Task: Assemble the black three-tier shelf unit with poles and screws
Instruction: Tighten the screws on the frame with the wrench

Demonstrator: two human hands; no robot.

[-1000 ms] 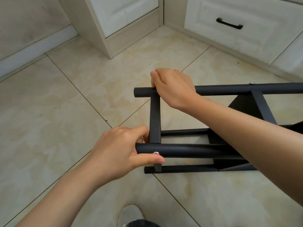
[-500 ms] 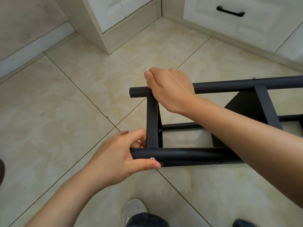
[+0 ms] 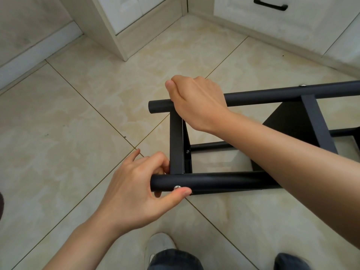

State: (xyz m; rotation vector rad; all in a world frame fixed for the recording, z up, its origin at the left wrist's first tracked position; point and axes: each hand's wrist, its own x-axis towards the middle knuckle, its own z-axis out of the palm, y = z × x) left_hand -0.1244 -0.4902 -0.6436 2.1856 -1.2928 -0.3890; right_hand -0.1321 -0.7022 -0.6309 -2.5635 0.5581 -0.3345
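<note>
This is a room in a home, shown by glossy cream marbled floor tiles (image 3: 78, 133) with thin gold joints, white panelled cabinets (image 3: 126, 14) meeting in a corner, a drawer front (image 3: 311, 26) with a black bar handle (image 3: 270, 4), and a pale skirting board (image 3: 39, 49).

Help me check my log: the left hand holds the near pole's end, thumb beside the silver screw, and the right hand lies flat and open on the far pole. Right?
One slip: the head view shows the right hand gripping the far pole, fingers curled round it, not flat and open. The left hand does hold the end of the near pole, thumb beside the silver screw.
</note>
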